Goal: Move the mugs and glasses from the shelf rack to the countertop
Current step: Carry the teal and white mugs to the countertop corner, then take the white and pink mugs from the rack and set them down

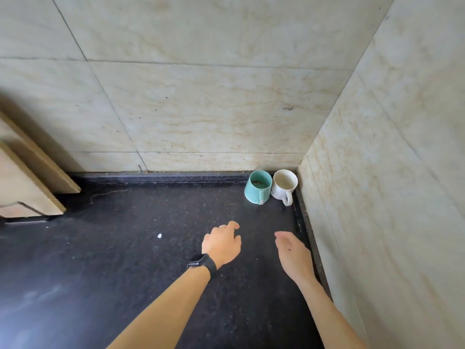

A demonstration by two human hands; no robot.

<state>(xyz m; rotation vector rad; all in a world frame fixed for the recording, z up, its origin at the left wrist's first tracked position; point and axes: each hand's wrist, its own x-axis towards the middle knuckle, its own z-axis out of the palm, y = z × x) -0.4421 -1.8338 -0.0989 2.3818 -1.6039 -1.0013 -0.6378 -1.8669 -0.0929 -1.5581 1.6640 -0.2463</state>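
Note:
A teal mug [257, 188] and a white mug [283, 186] stand side by side on the dark countertop [125, 260], in the back right corner against the tiled walls, handles turned toward me. My left hand [221, 243], with a black watch at the wrist, hovers over the counter in front of the mugs, fingers loosely curled and holding nothing. To its right is my right hand [293, 253], relaxed and empty, close to the right wall. Both hands are apart from the mugs. The shelf rack is out of sight.
Beige tiled walls [201, 109] close off the back and the right side. A light wooden cabinet or board [27, 177] juts in at the left edge. A small white speck [159, 235] lies on the counter.

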